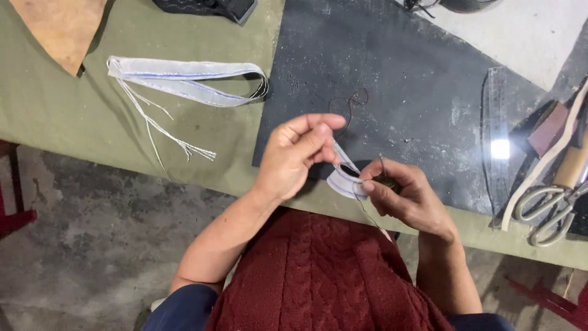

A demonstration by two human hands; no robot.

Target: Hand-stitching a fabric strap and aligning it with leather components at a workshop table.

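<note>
Head view, hand work at the near table edge. Nearest the viewer, a dark red cable-knit garment (324, 276) covers the lap. Just above it, the left hand (294, 156) and right hand (407, 199) meet over the table's near edge. The left fingers (318, 132) are pinched narrow on the upper end of a short white strap piece (344, 178); the right fingers (373, 184) are closed on its lower, folded end, together with a small dark item too hidden to identify. A thin dark thread (349, 104) curls up from the hands across the black mat (398, 92).

The step in hand appears to be stitching or threading the strap piece. The next move would call for a steady pinch and a clean pull of the thread, which lies slack and could snag.

The olive-covered table (73, 116) leaves open room to the left of the hands. Farther left lies a long looped white strap (184, 79) with frayed ends, and beyond it a tan leather piece (61, 24). To the right, scissors (554, 208) and wooden-handled tools crowd the mat's edge.
</note>
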